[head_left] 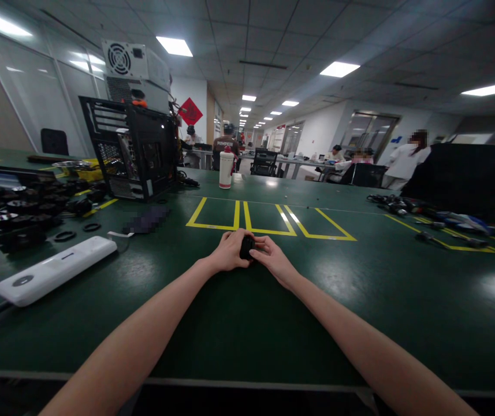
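Note:
A small black object (246, 248), rounded and too dark for me to tell its kind, sits between my two hands just above or on the green table. My left hand (231, 251) is closed around its left side, with the thumb below and the fingers over the top. From the right, my right hand (272, 257) pinches it with thumb and fingers. Parts of the object are hidden behind the fingers. Just beyond the hands, yellow tape outlines (268, 231) mark the table.
At left stand an open black computer case (138, 150), a white power strip (59, 270) and a pile of black fans (17, 208). A white bottle (226, 170) is at the far edge. Cables (392, 203) lie at right. People work in the background.

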`<state>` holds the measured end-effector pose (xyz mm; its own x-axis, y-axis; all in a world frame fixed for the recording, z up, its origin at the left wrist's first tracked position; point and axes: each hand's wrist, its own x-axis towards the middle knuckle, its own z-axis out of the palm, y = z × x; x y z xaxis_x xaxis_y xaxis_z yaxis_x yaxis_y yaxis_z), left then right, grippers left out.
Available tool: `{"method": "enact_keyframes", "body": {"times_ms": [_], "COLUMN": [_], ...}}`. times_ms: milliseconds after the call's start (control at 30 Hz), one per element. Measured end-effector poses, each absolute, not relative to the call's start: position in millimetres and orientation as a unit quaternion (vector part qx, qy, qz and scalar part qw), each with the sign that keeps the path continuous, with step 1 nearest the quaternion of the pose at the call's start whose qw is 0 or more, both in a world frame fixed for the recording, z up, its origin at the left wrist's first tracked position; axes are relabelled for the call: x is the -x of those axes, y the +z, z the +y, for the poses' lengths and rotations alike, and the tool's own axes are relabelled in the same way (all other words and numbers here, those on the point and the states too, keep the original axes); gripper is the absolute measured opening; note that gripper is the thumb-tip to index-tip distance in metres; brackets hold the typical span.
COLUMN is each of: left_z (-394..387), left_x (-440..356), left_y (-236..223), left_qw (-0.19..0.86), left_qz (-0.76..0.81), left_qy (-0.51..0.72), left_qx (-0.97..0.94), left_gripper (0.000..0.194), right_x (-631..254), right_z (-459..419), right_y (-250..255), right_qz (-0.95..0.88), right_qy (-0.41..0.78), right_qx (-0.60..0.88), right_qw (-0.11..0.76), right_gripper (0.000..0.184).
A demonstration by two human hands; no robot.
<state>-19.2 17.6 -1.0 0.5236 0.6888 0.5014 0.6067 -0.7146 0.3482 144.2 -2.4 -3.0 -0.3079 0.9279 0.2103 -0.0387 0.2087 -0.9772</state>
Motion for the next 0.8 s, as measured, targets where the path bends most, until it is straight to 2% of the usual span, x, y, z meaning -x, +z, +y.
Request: {"method": "enact_keyframes", "body": {"times_ms": [167,400,600,800], "left_z": [17.7,16.3,12.8,13.3], "left_x": [18.5,18.7,18.0,17.8], "left_y": [-2.2,0.9,3.8,3.2], "left_qw": [0.052,0.065,0.074,0.076], "left_qz": [0.376,0.381,0.379,0.385], "left_qy": [0.319,0.311,0.313,0.315], "left_qx": [-0.869,-0.868,-0.868,-0.864], "left_gripper": [0.06,0.062,0.056,0.056], "right_x": [-139.1,-140.7,-143.4,-142.4], "right_z": [0.0,2.8,-1.4,-7.0], "right_y": [-1.7,-0.3,-1.0,1.1], "right_qz": [-0.6,-0.583,-0.615,-0.611], "right_qy": [0.511,0.548,0.522,0.514], "right_qx": [0.382,0.392,0.357,0.383], "right_qw": [0.483,0.454,0.471,0.464], "right_gripper": [0.027,0.036,0.035,0.035]}}
